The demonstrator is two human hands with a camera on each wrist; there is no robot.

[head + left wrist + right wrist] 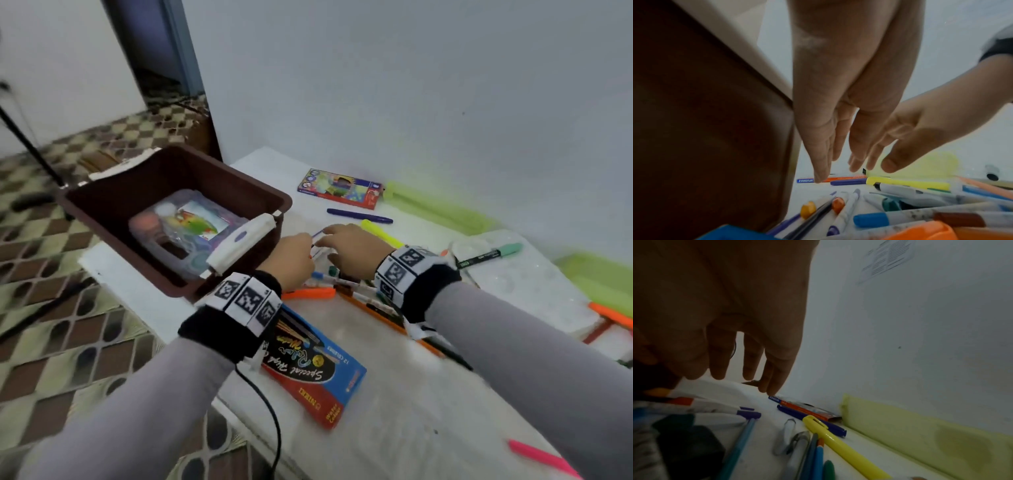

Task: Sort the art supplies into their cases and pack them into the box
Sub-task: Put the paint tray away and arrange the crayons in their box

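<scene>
Both my hands hover over a loose pile of markers beside the brown box. My left hand points its straight fingers down next to the box wall and holds nothing. My right hand faces it with straight fingers, also holding nothing. Purple-capped markers lie under the hands. A blue water-colour case lies near the left wrist, and an orange case sits under the right wrist. A red and blue Staedtler case lies by the wall.
The box holds a clear pouch, and its white handle lies across the rim. A purple pen, a yellow highlighter, a green marker and a pink highlighter lie around. A green plastic strip runs along the wall.
</scene>
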